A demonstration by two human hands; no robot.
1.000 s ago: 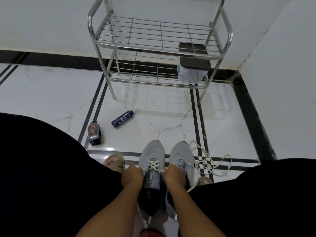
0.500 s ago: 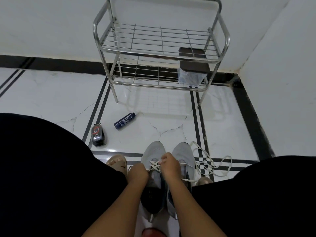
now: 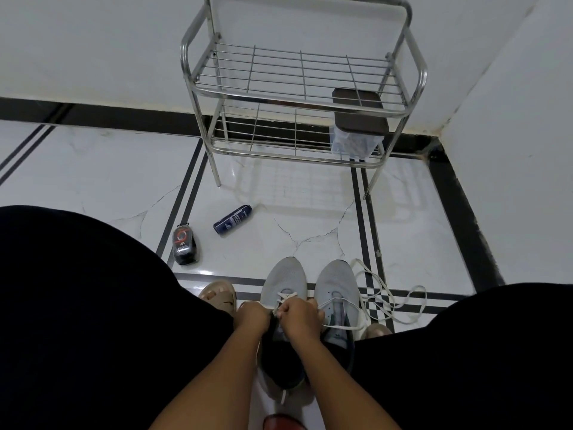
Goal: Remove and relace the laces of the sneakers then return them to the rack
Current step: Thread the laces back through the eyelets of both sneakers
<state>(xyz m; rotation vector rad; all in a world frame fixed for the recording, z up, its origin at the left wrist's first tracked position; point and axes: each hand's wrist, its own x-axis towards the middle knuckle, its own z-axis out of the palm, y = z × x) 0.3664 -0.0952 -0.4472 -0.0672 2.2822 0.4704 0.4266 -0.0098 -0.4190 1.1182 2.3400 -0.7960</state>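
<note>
Two grey sneakers stand side by side on the floor between my knees. The left sneaker (image 3: 283, 279) carries a white lace (image 3: 286, 296) crossed over its lowest eyelets. My right hand (image 3: 302, 316) pinches that lace over the shoe's tongue. My left hand (image 3: 252, 316) grips the left side of the same shoe at its opening. The right sneaker (image 3: 335, 282) has a loose white lace (image 3: 387, 294) trailing out over the floor to the right. The metal shoe rack (image 3: 297, 97) stands against the far wall.
A dark blue spray can (image 3: 232, 220) and a black shoe-polish bottle (image 3: 184, 245) lie on the white tiles to the left. A brown-lidded container (image 3: 359, 119) sits on the rack's right side. My sandalled feet flank the sneakers. A wall closes the right side.
My right hand has moved left from the shoe's right edge onto the lace over the left sneaker's tongue. The camera has tilted slightly, showing more of the rack.
</note>
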